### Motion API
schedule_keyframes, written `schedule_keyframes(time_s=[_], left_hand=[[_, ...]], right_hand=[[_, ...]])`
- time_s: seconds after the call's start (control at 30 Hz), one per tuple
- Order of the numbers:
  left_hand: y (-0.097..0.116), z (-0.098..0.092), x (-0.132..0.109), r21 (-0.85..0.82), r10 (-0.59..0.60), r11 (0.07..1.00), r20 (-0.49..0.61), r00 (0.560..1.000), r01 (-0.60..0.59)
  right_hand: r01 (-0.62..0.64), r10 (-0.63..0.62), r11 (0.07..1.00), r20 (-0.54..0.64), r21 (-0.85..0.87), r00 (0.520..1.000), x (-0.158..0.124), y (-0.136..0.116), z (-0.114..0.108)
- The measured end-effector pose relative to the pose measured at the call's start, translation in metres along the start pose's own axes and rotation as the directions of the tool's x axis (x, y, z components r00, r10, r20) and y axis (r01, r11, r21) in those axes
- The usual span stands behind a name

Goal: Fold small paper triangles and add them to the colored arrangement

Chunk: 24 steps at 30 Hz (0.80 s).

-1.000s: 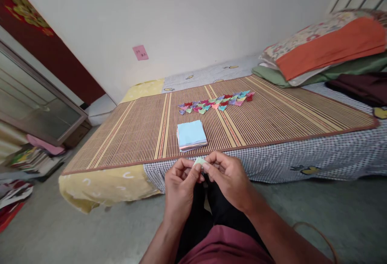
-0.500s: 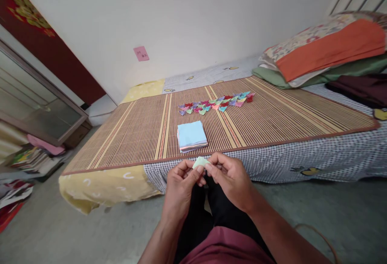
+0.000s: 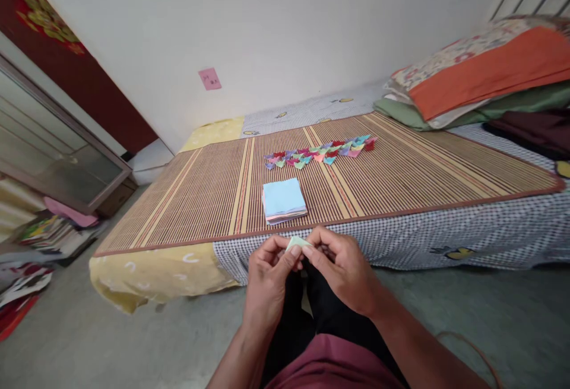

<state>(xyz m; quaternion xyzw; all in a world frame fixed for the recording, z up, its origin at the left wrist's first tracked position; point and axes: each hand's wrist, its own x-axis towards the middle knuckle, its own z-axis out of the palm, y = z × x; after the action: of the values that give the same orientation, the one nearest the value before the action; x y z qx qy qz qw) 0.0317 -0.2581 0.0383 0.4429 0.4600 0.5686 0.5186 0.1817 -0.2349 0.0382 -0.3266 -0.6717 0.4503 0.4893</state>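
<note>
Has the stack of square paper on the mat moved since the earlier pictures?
No, the paper stack keeps its place against the stripes of the mat, beside its near edge.

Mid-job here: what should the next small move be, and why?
Probably a light press on the pale green paper to firm its fold: the left hand and right hand both pinch it, and it looks folded, though the creases are too small to make out.
</note>
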Motion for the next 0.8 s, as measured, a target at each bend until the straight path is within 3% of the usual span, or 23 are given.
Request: schedule_keyframes(time_s=[0.2,0.43,0.7,0.8], left_hand=[[-0.001,0.000,-0.002,0.019,0.022,1.000,-0.030,0.999,-0.022],[-0.003,-0.004,0.000,0.052,0.047,0.998,0.000,0.999,-0.047],[0.027,-0.001,-0.025,0.216,0.172,0.961,0.018,0.985,-0.172],[0.031,0.001,-0.026,0.182,0.118,0.976,0.023,0.993,-0.120]], right_hand=[[0.052,-0.057,0.995,-0.063,-0.083,0.996,-0.002,0.001,0.007],[0.016,-0.011,0.996,0.056,-0.090,0.998,-0.001,0.001,0.001],[0.165,-0.160,0.978,0.044,-0.127,0.986,-0.014,-0.025,-0.001],[0.160,-0.159,0.979,0.021,-0.128,0.987,-0.014,-0.023,-0.001]])
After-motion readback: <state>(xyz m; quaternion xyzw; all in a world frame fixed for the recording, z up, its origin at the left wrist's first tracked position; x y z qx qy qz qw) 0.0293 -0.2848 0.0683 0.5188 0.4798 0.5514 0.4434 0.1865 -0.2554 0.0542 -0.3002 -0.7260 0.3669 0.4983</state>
